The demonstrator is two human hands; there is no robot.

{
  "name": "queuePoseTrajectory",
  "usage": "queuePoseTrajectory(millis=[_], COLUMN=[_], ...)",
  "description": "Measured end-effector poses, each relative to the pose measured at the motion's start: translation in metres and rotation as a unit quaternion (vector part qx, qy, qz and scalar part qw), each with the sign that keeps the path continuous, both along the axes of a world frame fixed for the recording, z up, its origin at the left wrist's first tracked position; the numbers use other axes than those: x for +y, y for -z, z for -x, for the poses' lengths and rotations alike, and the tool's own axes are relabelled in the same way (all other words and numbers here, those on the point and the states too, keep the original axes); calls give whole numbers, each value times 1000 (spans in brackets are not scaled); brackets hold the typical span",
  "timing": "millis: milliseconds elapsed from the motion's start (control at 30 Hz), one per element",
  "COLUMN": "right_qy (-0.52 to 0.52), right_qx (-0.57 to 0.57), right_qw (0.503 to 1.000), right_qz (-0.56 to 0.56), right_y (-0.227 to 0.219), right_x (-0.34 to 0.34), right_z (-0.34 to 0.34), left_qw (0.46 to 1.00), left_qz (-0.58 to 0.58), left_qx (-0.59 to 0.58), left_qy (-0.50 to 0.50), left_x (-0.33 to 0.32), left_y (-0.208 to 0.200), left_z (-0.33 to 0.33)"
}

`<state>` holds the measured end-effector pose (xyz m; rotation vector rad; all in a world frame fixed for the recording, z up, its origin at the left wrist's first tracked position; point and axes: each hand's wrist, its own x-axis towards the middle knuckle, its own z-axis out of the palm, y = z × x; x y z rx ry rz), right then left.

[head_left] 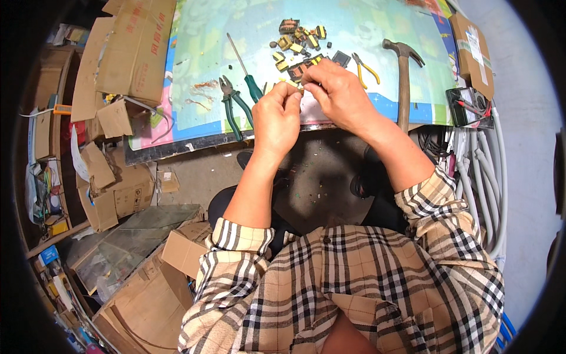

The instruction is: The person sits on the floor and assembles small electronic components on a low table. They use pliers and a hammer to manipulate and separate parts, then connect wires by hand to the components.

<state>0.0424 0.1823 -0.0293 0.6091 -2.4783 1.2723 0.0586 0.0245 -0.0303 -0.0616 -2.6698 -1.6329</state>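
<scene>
My left hand (276,121) and my right hand (341,94) meet above the front edge of the table. Both are closed in a pinch, fingertips almost touching. Whatever small thing sits between them is too hidden to name. Just beyond the fingers lies a loose heap of small yellow-and-black blocks (285,43), some with copper-coloured parts. A screwdriver (253,88) with a green handle rests left of my left hand, beside green-handled pliers (229,109). Right of my right hand are small yellow-handled pliers (369,71) and a claw hammer (404,82) with a wooden handle.
Thin copper-coloured wire scraps (203,85) lie on the table's left part. Cardboard boxes (132,53) stand at the left, and another box (473,50) at the right edge. A black meter (466,106) with red leads sits near grey hoses (486,183). Shelves (50,141) line the far left.
</scene>
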Motion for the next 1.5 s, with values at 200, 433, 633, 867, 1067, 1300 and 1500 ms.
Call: queuePoseTrajectory(millis=[200, 433, 633, 867, 1067, 1300, 1500], right_qy=[-7, -3, -51, -85, 27, 8, -7], right_qx=[-29, -32, -66, -197, -213, -157, -71], right_qw=[999, 999, 996, 970, 974, 987, 997], right_qz=[-30, -16, -33, 116, 75, 44, -13], right_y=[-9, -5, -10, -20, -13, -11, -8], right_x=[3, 3, 7, 16, 19, 11, 11], right_z=[1, -1, 0, 2, 10, 5, 3], left_qw=[996, 952, 968, 992, 984, 974, 979], left_qz=[-86, -262, -236, -112, -177, -213, -187], left_qx=[4, -160, -87, 29, 7, -80, -81], left_qy=[-9, 17, -11, -41, -15, -9, -13], left_x=[1, -5, 0, 1, 3, -3, -2], left_y=[5, -5, 6, 5, 1, 1, 3], left_z=[-2, 1, -1, -3, -2, 1, 2])
